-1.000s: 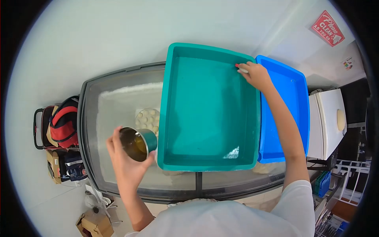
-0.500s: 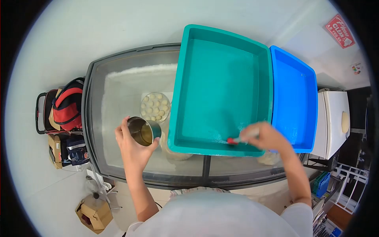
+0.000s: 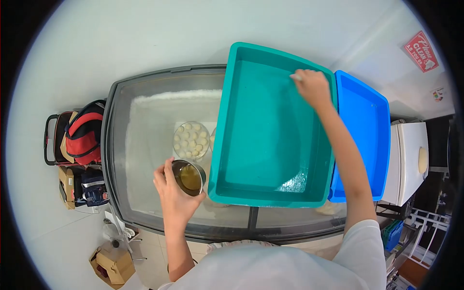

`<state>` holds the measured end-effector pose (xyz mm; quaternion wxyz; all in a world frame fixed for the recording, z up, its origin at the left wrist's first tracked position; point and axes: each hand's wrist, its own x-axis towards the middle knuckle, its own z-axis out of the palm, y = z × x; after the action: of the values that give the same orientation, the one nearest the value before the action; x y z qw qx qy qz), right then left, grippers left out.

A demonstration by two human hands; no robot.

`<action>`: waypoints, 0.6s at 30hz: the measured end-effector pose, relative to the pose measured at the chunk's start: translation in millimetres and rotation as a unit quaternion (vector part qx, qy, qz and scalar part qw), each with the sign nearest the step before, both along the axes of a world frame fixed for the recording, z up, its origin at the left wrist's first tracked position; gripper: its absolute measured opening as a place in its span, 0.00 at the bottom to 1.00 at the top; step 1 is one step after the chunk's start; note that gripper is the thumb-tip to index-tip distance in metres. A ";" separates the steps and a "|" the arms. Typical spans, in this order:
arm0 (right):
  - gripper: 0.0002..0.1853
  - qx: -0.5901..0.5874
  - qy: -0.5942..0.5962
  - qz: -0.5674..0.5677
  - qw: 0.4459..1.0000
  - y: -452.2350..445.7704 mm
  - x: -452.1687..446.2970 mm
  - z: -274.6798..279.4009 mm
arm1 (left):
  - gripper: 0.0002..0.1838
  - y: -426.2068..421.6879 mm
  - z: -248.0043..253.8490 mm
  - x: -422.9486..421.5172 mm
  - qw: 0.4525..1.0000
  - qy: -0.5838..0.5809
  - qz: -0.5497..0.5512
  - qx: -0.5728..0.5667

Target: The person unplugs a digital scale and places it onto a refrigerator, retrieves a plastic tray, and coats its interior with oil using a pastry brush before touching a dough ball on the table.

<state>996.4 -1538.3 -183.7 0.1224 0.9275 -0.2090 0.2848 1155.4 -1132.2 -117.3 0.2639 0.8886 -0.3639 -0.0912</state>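
My left hand (image 3: 177,200) is wrapped round a metal cup (image 3: 202,172), tilted so that the yellowish, oil-like liquid (image 3: 189,177) inside shows. The cup is just left of the large green tub (image 3: 220,159). My right hand (image 3: 313,88) is closed on a brush and reaches over the far right part of the tub. Only a pale bit of the brush's handle (image 3: 296,77) shows; its red head is hidden now. A wet, shiny patch (image 3: 293,182) lies on the tub's floor near its front right corner.
The tub rests on a chest freezer's glass top (image 3: 159,193) with a grey frame. Through the glass a round plate of pale balls (image 3: 191,140) shows. A blue tub (image 3: 362,125) stands at the right, beside a white appliance (image 3: 411,159). Bags (image 3: 84,135) and a cardboard box (image 3: 116,266) are at left.
My right hand has moved with the brush from the tub's front right corner to its far right part. A wider shiny patch shows at the front. The cup is slightly lower in view.
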 end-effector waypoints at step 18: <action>0.09 0.506 -0.147 0.147 0.837 193.9 -25.9 42.6 | 0.50 -1.7 -14.2 -15.4 0.999 0.003 -0.037 0.033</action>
<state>970.4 -1344.4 -141.1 -0.4396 0.8269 -0.2011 0.2872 1140.0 -1133.9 -131.4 0.2316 0.8827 -0.3923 -0.1154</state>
